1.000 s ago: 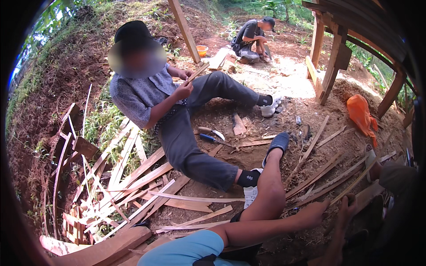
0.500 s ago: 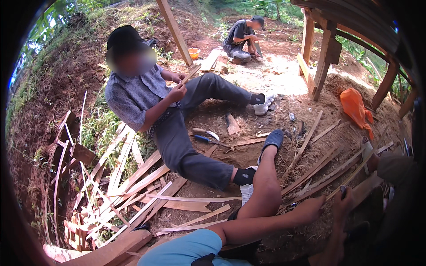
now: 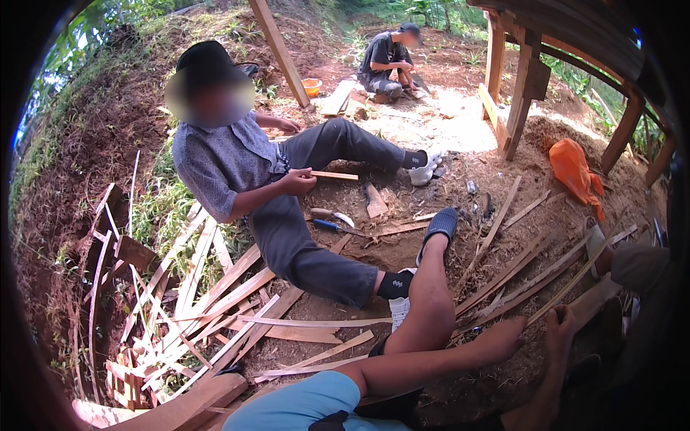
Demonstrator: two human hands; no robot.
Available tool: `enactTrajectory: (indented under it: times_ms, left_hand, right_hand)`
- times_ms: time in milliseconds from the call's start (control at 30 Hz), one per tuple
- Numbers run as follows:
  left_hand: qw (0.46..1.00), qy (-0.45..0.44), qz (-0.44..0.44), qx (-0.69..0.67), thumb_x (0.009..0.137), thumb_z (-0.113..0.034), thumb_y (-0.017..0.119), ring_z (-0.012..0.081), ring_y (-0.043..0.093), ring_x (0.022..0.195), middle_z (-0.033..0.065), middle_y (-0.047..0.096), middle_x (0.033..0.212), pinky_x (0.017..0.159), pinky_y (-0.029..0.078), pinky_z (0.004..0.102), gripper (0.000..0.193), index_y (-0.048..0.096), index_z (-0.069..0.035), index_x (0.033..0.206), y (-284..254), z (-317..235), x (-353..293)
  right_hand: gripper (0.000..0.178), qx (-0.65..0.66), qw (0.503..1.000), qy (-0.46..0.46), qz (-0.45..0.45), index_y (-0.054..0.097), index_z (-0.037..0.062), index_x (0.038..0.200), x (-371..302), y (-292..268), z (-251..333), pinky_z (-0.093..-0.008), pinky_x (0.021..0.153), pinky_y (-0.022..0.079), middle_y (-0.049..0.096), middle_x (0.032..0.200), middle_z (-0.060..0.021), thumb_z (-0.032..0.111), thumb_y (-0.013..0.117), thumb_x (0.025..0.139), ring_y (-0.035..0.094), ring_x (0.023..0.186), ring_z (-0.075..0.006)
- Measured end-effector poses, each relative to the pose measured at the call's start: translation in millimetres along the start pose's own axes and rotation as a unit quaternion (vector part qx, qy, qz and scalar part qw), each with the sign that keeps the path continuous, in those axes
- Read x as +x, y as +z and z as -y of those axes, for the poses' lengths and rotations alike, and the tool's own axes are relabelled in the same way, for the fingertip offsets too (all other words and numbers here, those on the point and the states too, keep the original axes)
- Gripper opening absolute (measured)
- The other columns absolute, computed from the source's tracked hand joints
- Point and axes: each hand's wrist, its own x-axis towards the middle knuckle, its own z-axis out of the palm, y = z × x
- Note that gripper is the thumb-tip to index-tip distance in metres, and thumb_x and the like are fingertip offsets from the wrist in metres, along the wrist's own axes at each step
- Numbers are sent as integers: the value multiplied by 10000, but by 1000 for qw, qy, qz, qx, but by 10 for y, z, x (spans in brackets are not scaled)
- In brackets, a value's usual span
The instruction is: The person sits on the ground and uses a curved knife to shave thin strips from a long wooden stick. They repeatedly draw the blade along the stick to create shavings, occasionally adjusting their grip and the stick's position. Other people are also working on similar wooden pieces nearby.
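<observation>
My left hand [image 3: 501, 340] is closed round the near end of a long thin wooden strip [image 3: 575, 282], which slants up to the right. Close beside it, my right hand [image 3: 560, 329] has its fingers bent together near the strip. Shadow hides what the right hand grips. My bare left leg, ending in a dark blue clog [image 3: 440, 224], stretches out just beyond my left forearm. More wooden strips [image 3: 507, 276] lie on the ground past my hands.
Opposite me sits a person [image 3: 223, 154] holding a short wooden piece [image 3: 336, 175]. A sickle [image 3: 332, 215] and a blue-handled tool [image 3: 328, 225] lie between us. Split wood [image 3: 287, 330] is piled at left. Another person [image 3: 388, 63] crouches farther back. An orange bag [image 3: 573, 170] lies near wooden posts.
The person opposite lowered the wooden piece and now holds it out in one hand. My right hand turned slightly; a dark item seen at its thumb no longer shows.
</observation>
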Motion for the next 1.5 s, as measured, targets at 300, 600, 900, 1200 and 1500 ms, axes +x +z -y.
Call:
enactTrajectory:
  times_ms: [300,600,900,1200,1500]
  left_hand:
    - [1000,-5,10,19,850,-153,590,436,589,876,264,597,879,752,463,499,348,404,23,1085,92,69,26]
    - [1000,2,15,1,852,-175,594,444,579,900,273,586,893,768,459,496,372,384,30,1081,72,20,32]
    - [999,-31,34,2,867,-191,575,447,583,885,269,590,885,752,465,503,361,384,33,1076,41,11,43]
    - [1000,-4,10,0,866,-201,573,448,579,902,271,591,917,784,458,502,353,421,35,1080,100,33,40]
    - [948,-15,52,-313,929,-358,528,226,568,674,110,578,789,592,453,321,371,519,-25,1093,-88,42,190]
  right_hand:
    - [205,-106,993,-50,31,540,-59,880,-59,-34,224,-420,665,436,574,740,-210,143,519,855,561,688,-350]
    - [164,-132,990,-45,9,521,-41,861,-101,-30,326,-441,640,416,567,747,-228,123,527,854,567,696,-370]
    - [190,-125,992,-2,17,532,-57,923,-87,6,343,-420,702,440,567,787,-230,116,507,848,560,739,-370]
    - [224,-41,996,82,23,548,-61,1020,-47,-69,233,-335,800,446,607,978,-135,111,523,878,556,848,-211]
    - [458,141,977,137,84,340,38,1400,-99,-72,117,-271,818,419,505,1050,-77,242,398,994,505,912,-148]
